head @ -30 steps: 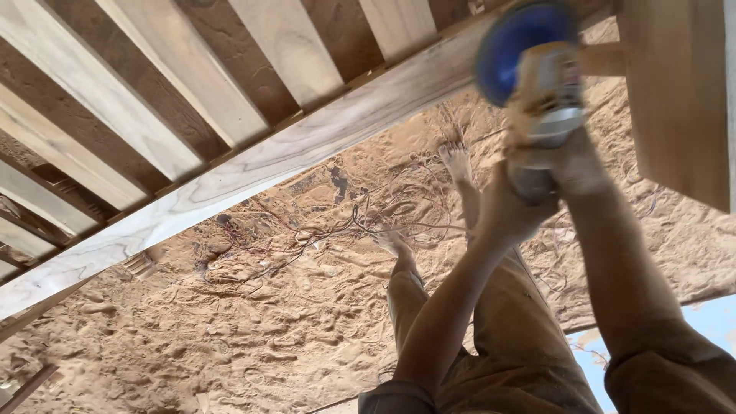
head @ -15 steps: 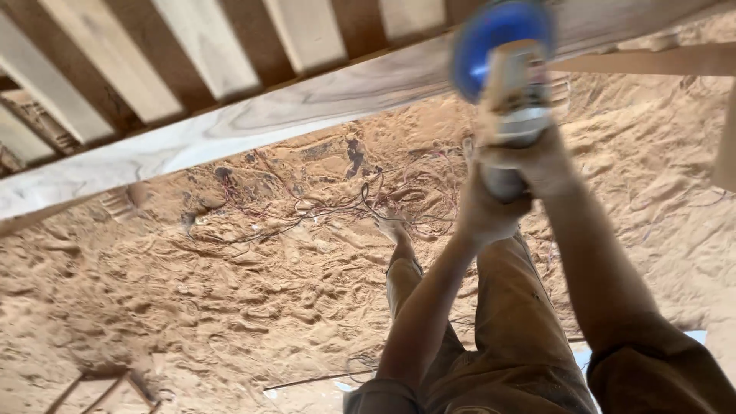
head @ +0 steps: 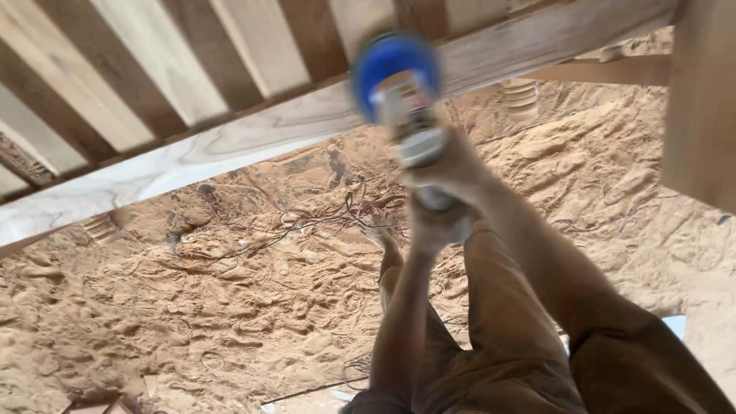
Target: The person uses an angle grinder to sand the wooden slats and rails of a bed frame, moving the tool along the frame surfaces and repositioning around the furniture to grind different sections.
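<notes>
Slatted wooden frame crossed the upper view, its pale side rail level with the gripped tool, sawdust-covered floor lay below the grip, tangled thin wires rested on it just left of the grip.

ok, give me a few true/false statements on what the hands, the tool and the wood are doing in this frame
1. Both hands grip a blurred power tool with a round blue head. True.
2. The blue head is at the long pale wooden rail of a slatted frame. True.
3. The floor is clean grey concrete. False: the ground is covered in tan sawdust.
4. The left hand hangs free. False: it holds the tool's lower end, below the right hand.
</notes>
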A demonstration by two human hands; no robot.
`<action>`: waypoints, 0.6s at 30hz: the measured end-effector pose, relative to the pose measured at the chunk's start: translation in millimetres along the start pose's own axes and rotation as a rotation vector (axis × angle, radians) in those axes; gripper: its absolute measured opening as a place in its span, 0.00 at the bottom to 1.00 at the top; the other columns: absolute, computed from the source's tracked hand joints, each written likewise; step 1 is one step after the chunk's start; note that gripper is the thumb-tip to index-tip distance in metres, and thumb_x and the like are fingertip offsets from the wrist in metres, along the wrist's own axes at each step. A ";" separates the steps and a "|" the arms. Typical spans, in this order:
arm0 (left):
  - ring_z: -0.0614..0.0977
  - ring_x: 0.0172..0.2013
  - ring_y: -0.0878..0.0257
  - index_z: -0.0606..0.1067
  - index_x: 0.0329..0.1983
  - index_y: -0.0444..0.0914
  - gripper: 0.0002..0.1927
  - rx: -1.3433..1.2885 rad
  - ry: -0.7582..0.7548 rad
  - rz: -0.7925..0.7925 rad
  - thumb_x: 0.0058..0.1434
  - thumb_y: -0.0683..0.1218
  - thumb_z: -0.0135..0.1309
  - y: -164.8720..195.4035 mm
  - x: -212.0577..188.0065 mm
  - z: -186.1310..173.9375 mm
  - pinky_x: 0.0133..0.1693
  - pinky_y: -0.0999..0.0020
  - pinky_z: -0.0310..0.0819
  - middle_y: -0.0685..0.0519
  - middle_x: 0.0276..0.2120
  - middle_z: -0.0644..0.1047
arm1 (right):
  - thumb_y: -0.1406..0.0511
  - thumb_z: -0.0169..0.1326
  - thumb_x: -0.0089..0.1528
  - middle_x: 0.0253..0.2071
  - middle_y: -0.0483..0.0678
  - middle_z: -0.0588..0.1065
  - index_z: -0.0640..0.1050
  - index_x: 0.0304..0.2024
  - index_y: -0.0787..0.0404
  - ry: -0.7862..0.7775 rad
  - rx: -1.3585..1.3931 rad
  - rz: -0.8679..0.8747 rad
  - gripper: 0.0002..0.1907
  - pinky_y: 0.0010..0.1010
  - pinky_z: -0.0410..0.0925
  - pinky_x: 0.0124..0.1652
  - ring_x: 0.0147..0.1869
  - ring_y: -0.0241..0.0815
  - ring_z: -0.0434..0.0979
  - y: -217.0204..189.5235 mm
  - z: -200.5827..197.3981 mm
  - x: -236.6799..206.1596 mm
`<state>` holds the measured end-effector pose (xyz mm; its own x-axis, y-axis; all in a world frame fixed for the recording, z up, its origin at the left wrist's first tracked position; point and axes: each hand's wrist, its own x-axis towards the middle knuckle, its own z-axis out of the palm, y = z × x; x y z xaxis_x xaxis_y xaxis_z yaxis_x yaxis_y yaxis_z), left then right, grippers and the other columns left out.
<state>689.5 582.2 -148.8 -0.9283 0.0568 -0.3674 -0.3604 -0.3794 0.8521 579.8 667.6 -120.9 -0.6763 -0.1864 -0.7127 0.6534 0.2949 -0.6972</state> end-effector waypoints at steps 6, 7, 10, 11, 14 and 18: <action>0.85 0.28 0.56 0.62 0.59 0.28 0.40 0.621 -0.120 -0.406 0.48 0.48 0.67 -9.4 37.3 109.0 0.31 0.65 0.85 0.42 0.37 0.80 | 0.73 0.68 0.51 0.47 0.45 0.76 0.71 0.59 0.61 -0.045 0.682 -0.388 0.34 0.33 0.79 0.46 0.48 0.38 0.81 51.6 -138.1 -13.1; 0.86 0.30 0.55 0.62 0.60 0.28 0.41 0.606 -0.137 -0.354 0.48 0.50 0.67 -7.5 40.4 121.5 0.33 0.64 0.85 0.41 0.38 0.80 | 0.73 0.67 0.53 0.44 0.46 0.76 0.72 0.57 0.62 -0.032 0.627 -0.455 0.31 0.31 0.78 0.41 0.44 0.38 0.80 53.5 -153.3 -14.5; 0.87 0.33 0.51 0.63 0.61 0.28 0.44 0.621 -0.202 -0.267 0.47 0.53 0.67 -3.9 56.8 147.8 0.37 0.61 0.86 0.38 0.39 0.81 | 0.74 0.66 0.54 0.43 0.47 0.75 0.72 0.55 0.64 0.064 0.564 -0.476 0.28 0.31 0.77 0.41 0.43 0.39 0.80 53.3 -181.3 -26.3; 0.87 0.33 0.50 0.63 0.61 0.28 0.45 0.656 -0.224 -0.304 0.45 0.53 0.67 -3.1 60.0 154.2 0.37 0.59 0.86 0.38 0.39 0.81 | 0.74 0.66 0.54 0.43 0.47 0.76 0.71 0.56 0.64 0.099 0.578 -0.443 0.29 0.32 0.77 0.43 0.44 0.40 0.81 51.8 -186.3 -31.8; 0.87 0.35 0.48 0.64 0.60 0.29 0.45 0.735 -0.281 -0.378 0.44 0.55 0.67 -3.8 67.1 162.7 0.39 0.57 0.85 0.37 0.39 0.82 | 0.73 0.67 0.52 0.44 0.46 0.76 0.71 0.60 0.63 0.199 0.659 -0.335 0.34 0.33 0.78 0.49 0.47 0.41 0.81 46.8 -191.7 -44.9; 0.88 0.36 0.49 0.64 0.59 0.29 0.44 0.716 -0.317 -0.437 0.44 0.55 0.67 -4.5 65.4 155.2 0.41 0.60 0.86 0.38 0.40 0.82 | 0.72 0.69 0.52 0.46 0.47 0.75 0.71 0.62 0.63 0.230 0.674 -0.281 0.37 0.36 0.78 0.49 0.48 0.43 0.81 45.1 -181.5 -49.4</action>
<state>616.3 731.0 -118.8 -0.6385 0.3536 -0.6835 -0.5594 0.3967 0.7278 581.0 860.2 -103.0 -0.8531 0.0515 -0.5192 0.4629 -0.3843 -0.7987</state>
